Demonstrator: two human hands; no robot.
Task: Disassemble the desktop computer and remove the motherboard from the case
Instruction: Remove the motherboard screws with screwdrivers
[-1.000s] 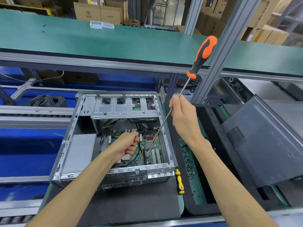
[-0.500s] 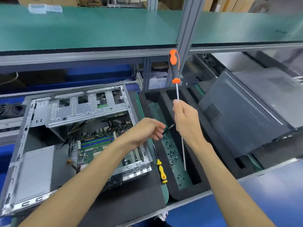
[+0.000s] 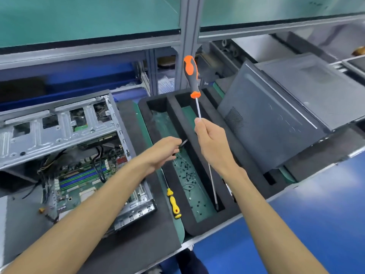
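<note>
Compared with half a second before, the view had swung further right: the open computer case point(image 3: 75, 147) sat lower and more to the left, and the left hand point(image 3: 164, 149), which had been over the case's right edge, was now out over the black foam tray point(image 3: 199, 224) beside it. The right hand point(image 3: 212, 144) and its long screwdriver point(image 3: 191, 76) had barely shifted relative to the tray. The left edge of the case was cut off by the frame, and the left forearm covered the front right part of the motherboard point(image 3: 79, 180), which lay inside the case under the tilted metal drive cage point(image 3: 57, 125). What the left hand held was hard to make out: its fingers were curled, and a thin dark piece stuck out from the fingertips, too small and blurred to name. The right hand was clenched around the screwdriver's steel shaft, well below the orange-and-black handle, which stood upright above the fist; the tip reached down into the tray's narrow right slot. Small dark screws point(image 3: 187, 173) lay scattered on the green floor of the tray's middle compartment. A short yellow screwdriver point(image 3: 173, 203) rested between the case and the tray. A dark grey case panel point(image 3: 276, 119) leaned tilted to the right of the tray.
</note>
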